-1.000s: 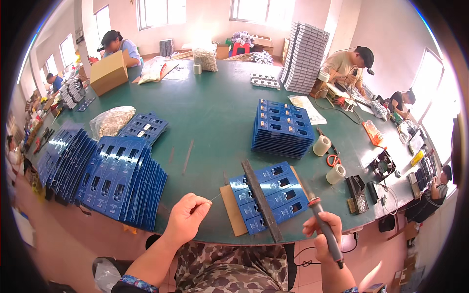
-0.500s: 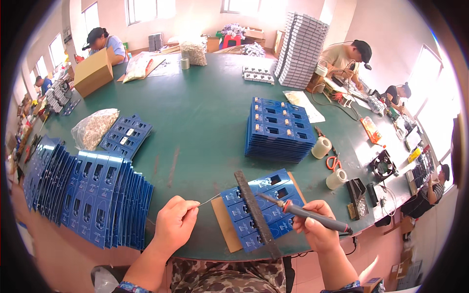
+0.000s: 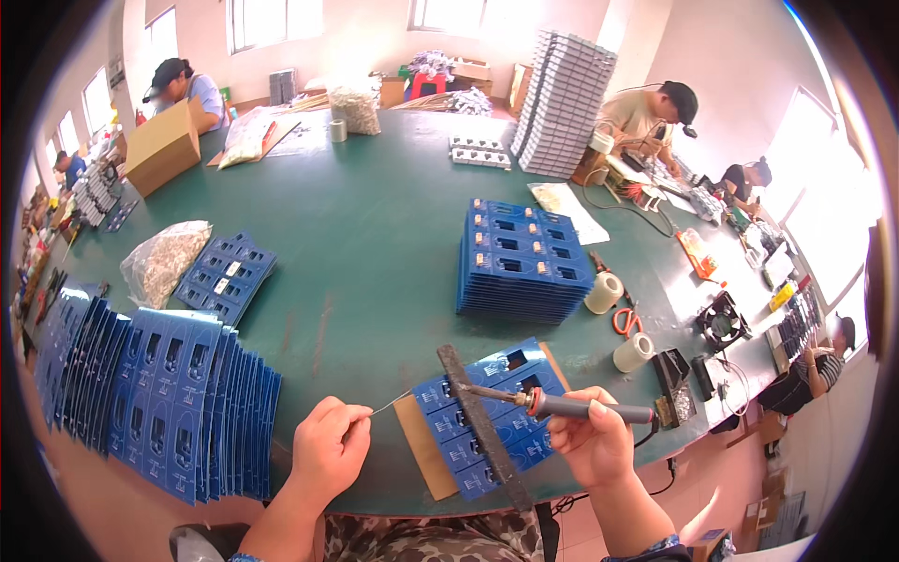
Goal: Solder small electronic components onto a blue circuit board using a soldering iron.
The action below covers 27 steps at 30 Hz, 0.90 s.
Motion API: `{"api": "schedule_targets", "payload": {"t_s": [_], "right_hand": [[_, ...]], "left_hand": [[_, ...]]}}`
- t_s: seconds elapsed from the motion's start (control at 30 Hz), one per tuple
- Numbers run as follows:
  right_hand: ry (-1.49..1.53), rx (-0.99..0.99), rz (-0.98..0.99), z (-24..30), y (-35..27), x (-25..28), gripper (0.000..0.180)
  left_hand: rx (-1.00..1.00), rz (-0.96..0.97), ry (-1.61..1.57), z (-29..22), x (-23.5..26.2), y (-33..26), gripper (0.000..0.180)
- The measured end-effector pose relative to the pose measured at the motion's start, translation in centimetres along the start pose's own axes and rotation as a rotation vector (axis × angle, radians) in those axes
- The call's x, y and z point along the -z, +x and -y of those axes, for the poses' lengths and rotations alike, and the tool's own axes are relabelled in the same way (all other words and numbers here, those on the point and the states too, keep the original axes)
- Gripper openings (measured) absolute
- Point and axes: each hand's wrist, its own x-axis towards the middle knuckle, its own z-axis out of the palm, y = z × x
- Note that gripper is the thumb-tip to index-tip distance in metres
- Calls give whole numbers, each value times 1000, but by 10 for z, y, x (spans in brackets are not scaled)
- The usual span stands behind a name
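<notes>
Leftward the iron (image 3: 566, 406) has swung, its tip now over the bar (image 3: 483, 428). The left hand (image 3: 330, 450) pinches wire (image 3: 389, 405) near the board (image 3: 515, 426), which lies on cardboard (image 3: 423, 450) under the bar; the right hand (image 3: 592, 451) grips the iron. Aligning tip and wire seems the step, calling next for steady contact.

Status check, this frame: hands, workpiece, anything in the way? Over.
Left hand pinching thin wire; right hand gripping soldering iron, tip by dark bar, contact unclear. Blue circuit panel on cardboard. Bar lies across it, covering part.
</notes>
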Motion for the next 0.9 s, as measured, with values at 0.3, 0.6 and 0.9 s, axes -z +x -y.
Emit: {"api": "schedule_targets", "payload": {"t_s": [0.3,0.6,0.9], "right_hand": [[182,109,-56,16,-38,36,30],[-175,768,-588,41,-130,211,24],[-446,590,-839,14,-113,233,20]], "left_hand": [[6,-29,-14,5,-16,-11,7],[179,-40,-110,61,-17,-49,7],[202,-38,-33,72,-16,-53,5]]}}
